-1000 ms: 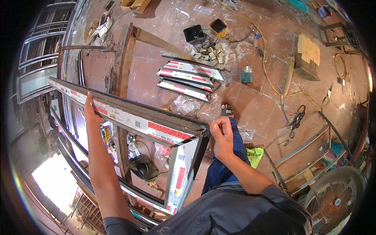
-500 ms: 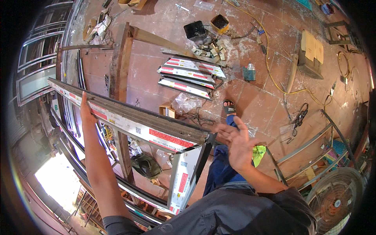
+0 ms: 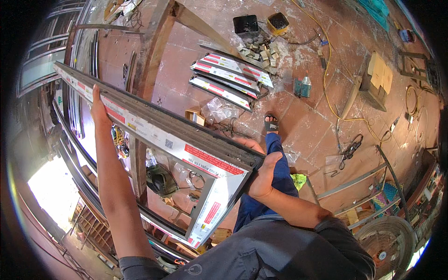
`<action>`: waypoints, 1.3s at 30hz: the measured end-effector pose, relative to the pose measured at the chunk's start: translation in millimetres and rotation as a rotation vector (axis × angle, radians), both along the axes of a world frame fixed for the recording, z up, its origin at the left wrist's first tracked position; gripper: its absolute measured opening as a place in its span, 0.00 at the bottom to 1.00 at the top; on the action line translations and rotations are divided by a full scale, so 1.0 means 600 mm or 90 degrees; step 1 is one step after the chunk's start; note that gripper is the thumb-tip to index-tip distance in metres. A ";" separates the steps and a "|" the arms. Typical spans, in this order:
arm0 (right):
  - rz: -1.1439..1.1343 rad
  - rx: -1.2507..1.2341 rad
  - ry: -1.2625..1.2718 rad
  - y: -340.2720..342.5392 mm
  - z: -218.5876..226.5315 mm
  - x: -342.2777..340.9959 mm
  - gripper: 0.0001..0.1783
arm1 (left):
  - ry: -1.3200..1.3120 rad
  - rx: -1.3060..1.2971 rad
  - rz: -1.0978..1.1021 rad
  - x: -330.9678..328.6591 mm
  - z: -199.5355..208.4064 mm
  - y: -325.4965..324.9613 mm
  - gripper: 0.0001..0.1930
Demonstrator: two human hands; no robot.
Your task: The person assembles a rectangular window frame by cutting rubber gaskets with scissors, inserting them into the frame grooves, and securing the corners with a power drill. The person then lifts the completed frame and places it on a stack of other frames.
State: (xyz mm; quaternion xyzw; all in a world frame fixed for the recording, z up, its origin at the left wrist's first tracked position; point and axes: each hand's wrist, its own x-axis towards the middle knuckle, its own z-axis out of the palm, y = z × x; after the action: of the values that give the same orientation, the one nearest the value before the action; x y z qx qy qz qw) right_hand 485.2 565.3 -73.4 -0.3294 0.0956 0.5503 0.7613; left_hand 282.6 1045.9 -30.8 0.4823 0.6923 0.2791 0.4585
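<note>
Hand Positions on the Film-Covered Frame

At far left, a glazed panel (image 3: 41, 65) stands among other framed sections. The left hand (image 3: 99, 111) lies against the near face of the frame (image 3: 156, 136), one digit reaching toward the top edge; its remaining fingers are hidden, so closure cannot be told. The frame, covered in white and red film, slants across the middle from far left to near right, where a shorter member joins it at a corner. A brown beam (image 3: 154, 51) extends on its far side, and a dark green bag (image 3: 161, 179) lies below.

Beyond the frame, a stack of profile pieces (image 3: 224, 74) rests on the floor (image 3: 312, 121); a black tub (image 3: 246, 25) sits farther off. The right hand (image 3: 264, 176) bears against the corner, thumb spread clear and fingers extending along the far side. To its right are a yellow tub (image 3: 278, 29), a cardboard-topped box (image 3: 375, 86) and, nearest, a round fan (image 3: 383, 245).
</note>
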 end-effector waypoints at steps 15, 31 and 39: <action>0.035 -0.180 0.069 -0.006 0.015 0.022 0.36 | 0.517 0.233 0.209 -0.470 0.087 -0.790 0.21; 0.182 -0.242 -1.216 -0.097 -0.007 0.085 0.13 | -0.497 -0.011 0.591 -0.481 -0.067 -1.130 0.20; 0.341 -0.569 -1.099 -0.071 0.055 0.030 0.21 | -0.452 -0.141 0.515 -0.496 -0.062 -1.134 0.19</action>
State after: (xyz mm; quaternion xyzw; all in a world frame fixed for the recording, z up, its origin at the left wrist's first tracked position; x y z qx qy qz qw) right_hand 503.0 522.8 -40.4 -0.8810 -0.3680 0.1904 0.2284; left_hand -14.8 365.3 -68.2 0.0028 0.6502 0.5044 0.5682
